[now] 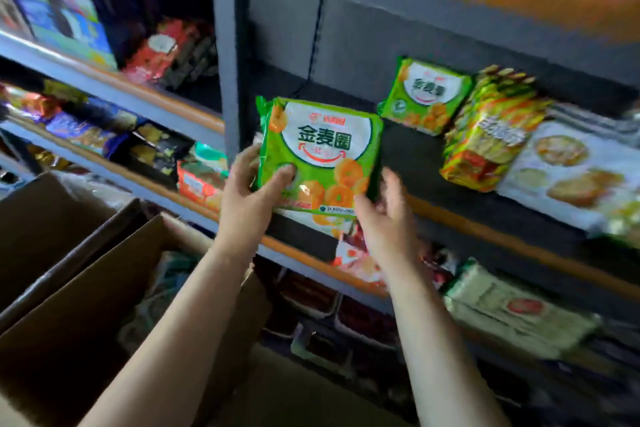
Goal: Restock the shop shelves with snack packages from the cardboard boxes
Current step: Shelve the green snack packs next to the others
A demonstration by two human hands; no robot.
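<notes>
A green snack package (322,149) with orange rings printed on it stands upright at the front of the middle shelf (485,218). My left hand (249,194) grips its lower left edge, thumb on the front. My right hand (388,215) is at its lower right corner with the fingers loosely spread; whether it touches the package is unclear. A second green package (426,95) of the same kind leans against the back of the shelf, further right. An open cardboard box (86,305) sits at lower left with packages inside.
Yellow-green packs (491,128) and a white biscuit package (571,170) fill the shelf to the right. A grey upright post (225,45) divides the shelving. Other goods crowd the left shelves and the lower shelf (512,312). Dark bare shelf lies behind the held package.
</notes>
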